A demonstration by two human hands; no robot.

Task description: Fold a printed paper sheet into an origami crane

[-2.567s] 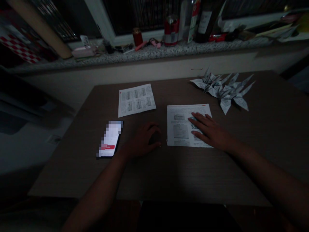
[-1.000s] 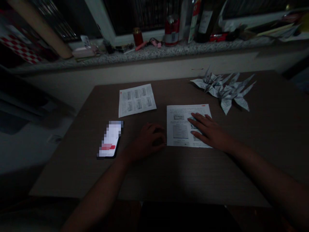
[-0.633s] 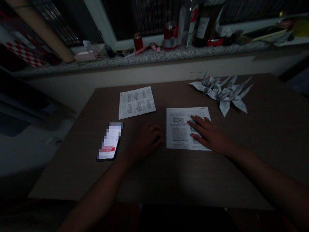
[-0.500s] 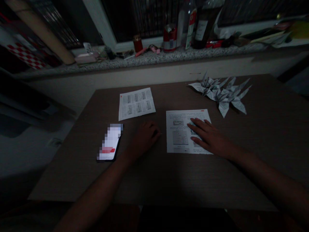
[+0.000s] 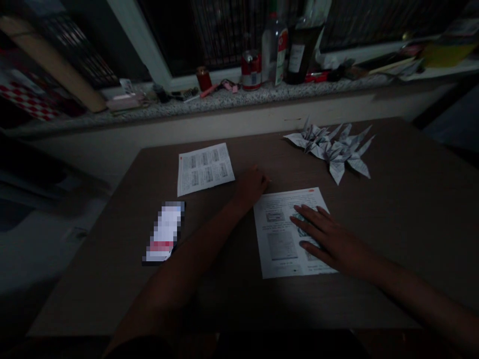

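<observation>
A printed sheet of paper lies flat on the dark wooden table in front of me. My right hand rests on its right half, palm down, fingers stretched out. My left hand sits at the sheet's top left corner with its fingers curled together; what they pinch, if anything, is too dark to make out. A second printed sheet lies further left and back. A lit phone lies left of my left forearm.
Several folded paper cranes are heaped at the table's back right. Behind the table runs a stone ledge with a red can, bottles, a small jar and clutter. The room is dim.
My left hand has moved forward from the sheet's lower left edge to its top left corner. The camera has tilted, so the sheet sits lower in view. My right hand stays on the paper.
</observation>
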